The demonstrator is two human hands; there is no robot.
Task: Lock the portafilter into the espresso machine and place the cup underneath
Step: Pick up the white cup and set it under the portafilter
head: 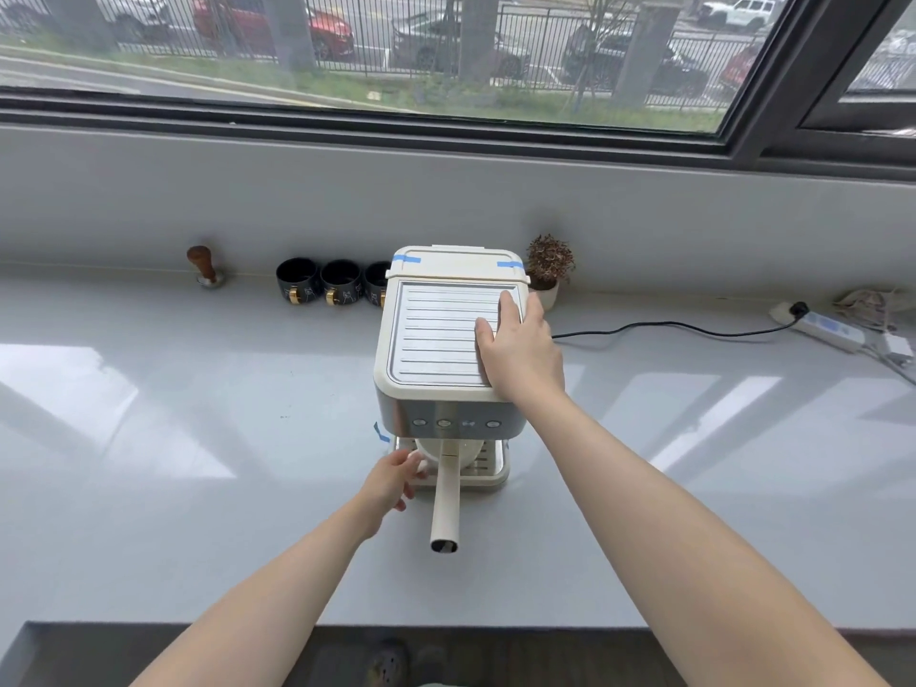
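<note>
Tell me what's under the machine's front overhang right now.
Under the espresso machine: a cream cup on the drip tray, left hand at its side, portafilter handle sticking out toward the camera. The portafilter basket and group head are hidden beneath the overhang.

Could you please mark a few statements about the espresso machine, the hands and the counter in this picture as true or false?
1. The right hand lies flat on top of the espresso machine. True.
2. The portafilter handle points toward the window. False: it points toward the person.
3. The left hand is at a white cup on the drip tray. True.
4. The tamper stands right of the machine. False: it stands to the left, near the wall.
5. Three dark cups stand left of the machine. True.
</note>
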